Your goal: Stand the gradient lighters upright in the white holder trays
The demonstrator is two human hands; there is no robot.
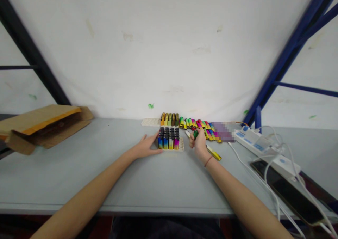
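Note:
Black-topped lighters with blue, yellow and pink bodies stand upright in rows in a pale tray. My left hand grips this tray at its left side, thumb at the front corner and fingers toward the back. To the right of the tray, my right hand is closed around a shiny green lighter, mostly hidden by the fingers. A long gold strip lies flat beside that wrist. Behind my right hand, several shiny multicoloured lighters lie in a loose row.
Farther back, a second pale tray carries yellow and brown lighters. An open brown paper bag lies at left. On the right are a white power strip, cables and a dark phone. A wall stands behind the table.

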